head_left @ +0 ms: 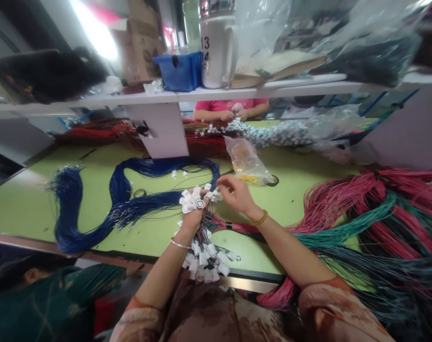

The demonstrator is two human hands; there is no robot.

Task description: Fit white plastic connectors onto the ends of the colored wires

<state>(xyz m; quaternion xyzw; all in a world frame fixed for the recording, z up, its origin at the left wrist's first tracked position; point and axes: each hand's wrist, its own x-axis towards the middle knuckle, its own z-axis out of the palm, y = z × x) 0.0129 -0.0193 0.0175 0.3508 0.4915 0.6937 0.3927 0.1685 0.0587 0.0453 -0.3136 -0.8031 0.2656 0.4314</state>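
My left hand (pixel 192 219) is closed around a cluster of white plastic connectors (pixel 190 201) over the middle of the green table. Close beside it, my right hand (pixel 237 194) has its fingers bent together at a white connector (pixel 214 195); how firmly it pinches this piece is hard to see. Below my left hand, more white connectors (pixel 205 260) on thin red, green and black wires lie at the table's front edge. A long bundle of dark blue wires (pixel 121 183) curves across the table to the left, reaching close to my hands.
Red, green and black wire bundles (pixel 330 204) spread over the right side. A clear bag with yellow pieces (pixel 248 164) and a tape roll (pixel 140 193) lie on the table (pixel 27 209). Above runs a shelf (pixel 137 97) with a blue bin (pixel 180 71). Another person (pixel 232 110) works opposite.
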